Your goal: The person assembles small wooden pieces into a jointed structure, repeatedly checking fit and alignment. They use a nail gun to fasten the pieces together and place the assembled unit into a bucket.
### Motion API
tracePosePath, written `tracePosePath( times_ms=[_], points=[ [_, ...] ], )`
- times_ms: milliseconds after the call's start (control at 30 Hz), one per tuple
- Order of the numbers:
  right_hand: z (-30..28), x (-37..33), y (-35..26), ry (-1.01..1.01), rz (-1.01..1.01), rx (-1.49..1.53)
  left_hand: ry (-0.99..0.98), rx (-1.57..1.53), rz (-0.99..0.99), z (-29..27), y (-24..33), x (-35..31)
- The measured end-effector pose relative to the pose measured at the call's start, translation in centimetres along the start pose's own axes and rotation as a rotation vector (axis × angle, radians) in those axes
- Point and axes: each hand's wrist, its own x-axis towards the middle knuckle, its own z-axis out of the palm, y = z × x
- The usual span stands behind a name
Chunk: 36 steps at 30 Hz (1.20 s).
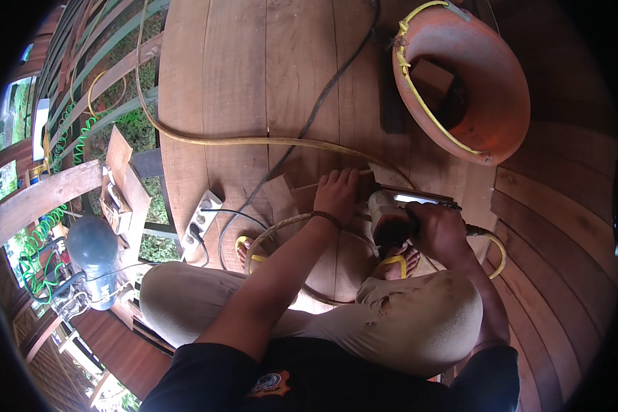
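My right hand is closed round the handle of an air nail gun, its body and long thin magazine pointing left over the floor. A yellowish hose runs from the back of the handle. My left hand grips a short wooden board just left of the nail gun's nose. Between the nose and the board, the exact contact is hidden by my fingers. Both feet in yellow-strapped sandals rest below my hands.
An orange bucket with a yellow rope handle lies tilted at the far right, wood pieces inside. A white power strip with plugged cords sits at the left. A hose and a black cable cross the planks. An air compressor stands farther left.
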Motion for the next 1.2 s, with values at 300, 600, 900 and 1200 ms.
tracePosePath(
  times_ms=[300,600,900,1200],
  points=[
    [0.0,0.1,0.1,-0.007,-0.015,-0.021,-0.009,-0.028,-0.010,-0.8,0.6,0.0],
    [-0.8,0.6,-0.2,-0.130,0.052,-0.076,-0.003,0.029,0.012,-0.2,0.2,0.0],
    [-0.8,0.8,-0.3,-0.234,0.084,-0.128,-0.032,0.019,-0.008,0.0,0.0,-0.2],
    [-2.0,-3.2,1.2,0.168,0.054,-0.214,-0.166,-0.322,-0.033,-4.7,-0.9,1.6]
  ],
)
